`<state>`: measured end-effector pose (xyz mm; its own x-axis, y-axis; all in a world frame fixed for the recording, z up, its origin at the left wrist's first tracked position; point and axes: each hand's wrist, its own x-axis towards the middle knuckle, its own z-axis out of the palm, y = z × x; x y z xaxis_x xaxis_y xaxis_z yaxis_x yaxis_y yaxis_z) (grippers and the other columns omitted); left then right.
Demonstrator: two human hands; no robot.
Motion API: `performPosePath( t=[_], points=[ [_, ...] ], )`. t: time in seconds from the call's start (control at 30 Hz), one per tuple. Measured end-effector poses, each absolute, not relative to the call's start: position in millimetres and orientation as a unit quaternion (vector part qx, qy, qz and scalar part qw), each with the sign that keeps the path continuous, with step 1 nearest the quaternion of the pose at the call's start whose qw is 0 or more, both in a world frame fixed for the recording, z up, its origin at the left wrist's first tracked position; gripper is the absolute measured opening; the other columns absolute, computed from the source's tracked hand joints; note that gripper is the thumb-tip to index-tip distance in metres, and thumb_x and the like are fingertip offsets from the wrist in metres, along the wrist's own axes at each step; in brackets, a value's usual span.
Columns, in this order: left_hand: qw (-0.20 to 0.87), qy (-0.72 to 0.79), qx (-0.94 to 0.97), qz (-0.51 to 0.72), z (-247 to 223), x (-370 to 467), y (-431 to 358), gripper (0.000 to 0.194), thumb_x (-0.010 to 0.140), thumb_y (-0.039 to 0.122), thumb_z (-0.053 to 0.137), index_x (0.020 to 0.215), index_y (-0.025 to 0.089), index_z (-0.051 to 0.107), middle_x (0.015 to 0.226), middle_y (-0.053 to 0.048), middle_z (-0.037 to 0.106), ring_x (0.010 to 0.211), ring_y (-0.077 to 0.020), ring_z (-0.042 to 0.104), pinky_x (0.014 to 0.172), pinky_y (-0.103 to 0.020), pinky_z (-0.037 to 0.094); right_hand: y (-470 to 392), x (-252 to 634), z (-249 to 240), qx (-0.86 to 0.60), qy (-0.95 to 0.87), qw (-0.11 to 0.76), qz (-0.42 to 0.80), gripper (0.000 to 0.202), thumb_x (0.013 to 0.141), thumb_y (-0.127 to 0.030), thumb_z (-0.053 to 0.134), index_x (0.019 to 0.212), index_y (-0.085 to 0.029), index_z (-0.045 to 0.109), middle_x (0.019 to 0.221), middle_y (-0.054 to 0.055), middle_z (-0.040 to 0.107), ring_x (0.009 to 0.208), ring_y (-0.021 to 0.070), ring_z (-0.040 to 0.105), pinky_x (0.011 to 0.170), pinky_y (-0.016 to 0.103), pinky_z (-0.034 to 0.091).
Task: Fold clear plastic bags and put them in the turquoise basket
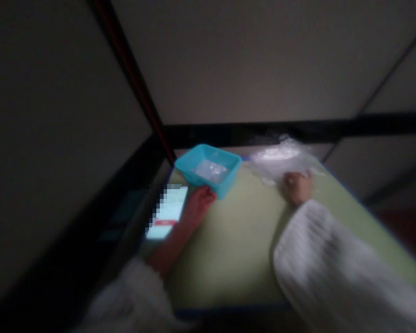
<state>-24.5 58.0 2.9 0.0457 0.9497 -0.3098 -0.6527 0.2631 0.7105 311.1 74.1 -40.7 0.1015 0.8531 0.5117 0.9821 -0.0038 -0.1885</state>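
Note:
A turquoise basket (230, 178) stands at the far left part of the green table (239, 249), with a clear plastic packet (211, 171) inside. My left hand (201, 201) is at the basket's near side, fingers curled together; whether anything is between them is too blurred to tell. Crumpled clear plastic (280, 159) lies at the far right. At its near edge is my right hand (299, 187), fingers closed against the plastic. The picture is dark and smeared.
A lit phone or tablet screen (168, 212) lies at the table's left edge, beside my left forearm. Pale wall panels (256, 60) with a dark band rise behind the table. A dark reddish area shows beyond the right edge.

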Motion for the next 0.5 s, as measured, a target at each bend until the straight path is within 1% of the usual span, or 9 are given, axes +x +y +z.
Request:
performPosePath(
  t=[0.13,0.23,0.3,0.4,0.5],
  points=[
    [0.703,0.391,0.212,0.555,-2.9,-22.8,55.1,0.011,0.073,0.007,0.057,0.064,0.014,0.054,0.06,0.001,0.058,0.057,-0.009,0.057,0.063,-0.022,0.049,73.9,314.4,-42.6,-0.696,-0.652,0.273,-0.129,0.028,0.078,-0.023,0.042,0.09,-0.018,0.067,0.092,0.008,0.07,0.094,0.025,0.061,0.106,0.05,0.016],
    [0.706,0.397,0.229,0.54,-7.5,-21.2,52.2,0.01,0.071,0.005,0.058,0.067,0.014,0.055,0.062,0.001,0.058,0.058,-0.009,0.058,0.064,-0.022,0.049,74.3,315.8,-43.6,-0.695,-0.65,0.281,-0.125,0.026,0.077,-0.026,0.043,0.084,-0.018,0.066,0.088,0.009,0.069,0.093,0.0257,0.059,0.106,0.05,0.016],
    [0.709,0.4,0.241,0.528,-10.2,-19.9,50.3,0.01,0.07,0.005,0.059,0.067,0.014,0.055,0.062,0.001,0.058,0.059,-0.0091,0.058,0.064,-0.022,0.049,74.6,315.5,-44.1,-0.695,-0.649,0.286,-0.119,0.026,0.079,-0.03,0.042,0.079,-0.018,0.065,0.084,0.009,0.068,0.091,0.0261,0.059,0.105,0.051,0.016],
    [0.715,0.406,0.256,0.508,-13.6,-18.8,48.6,0.011,0.07,0.005,0.06,0.067,0.014,0.054,0.062,0.001,0.057,0.058,-0.0093,0.058,0.064,-0.022,0.049,74.9,313.4,-45.5,-0.692,-0.646,0.302,-0.108,0.033,0.085,-0.035,0.038,0.073,-0.019,0.064,0.08,0.009,0.067,0.088,0.0256,0.059,0.104,0.051,0.018],
    [0.719,0.407,0.27,0.494,-16.5,-18.8,48.3,0.011,0.072,0.004,0.057,0.068,0.014,0.055,0.062,0.0,0.058,0.058,-0.0096,0.058,0.063,-0.022,0.048,75.6,311.4,-47.9,-0.693,-0.627,0.34,-0.103,0.041,0.09,-0.037,0.031,0.074,-0.016,0.064,0.077,0.012,0.067,0.084,0.0249,0.06,0.102,0.051,0.022]
  ],
)
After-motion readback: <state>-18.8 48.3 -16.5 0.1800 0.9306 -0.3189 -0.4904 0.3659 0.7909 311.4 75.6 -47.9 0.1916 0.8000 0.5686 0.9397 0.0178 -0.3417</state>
